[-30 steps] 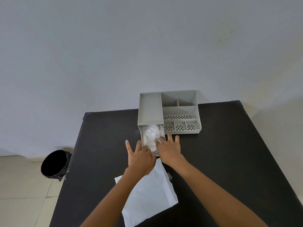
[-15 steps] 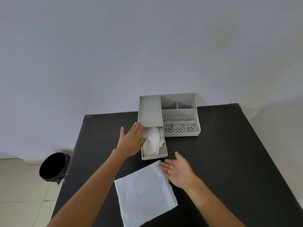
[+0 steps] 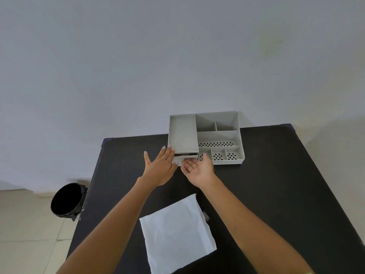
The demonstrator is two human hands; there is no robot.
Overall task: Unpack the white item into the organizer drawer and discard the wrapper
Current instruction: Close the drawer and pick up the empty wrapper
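A grey organizer (image 3: 217,135) with several compartments stands at the table's far edge. Its drawer (image 3: 186,155) at the lower left is nearly pushed in, showing only a thin dark gap; the white item inside is hidden. My left hand (image 3: 160,169) lies flat with fingers spread against the organizer's left front corner. My right hand (image 3: 199,169) is palm up, fingertips against the drawer front. Neither hand holds anything. The white wrapper (image 3: 177,232) lies flat on the black table (image 3: 276,184) near me, between my forearms.
A black waste bin (image 3: 66,200) stands on the tiled floor to the left of the table. A pale wall rises behind the organizer. A small grey object (image 3: 206,215) peeks out at the wrapper's right edge.
The drawer, pulled out with the white item showing, has slid almost fully into the organizer. My right hand moved from near the wrapper up to the drawer front; my left stayed beside the organizer.
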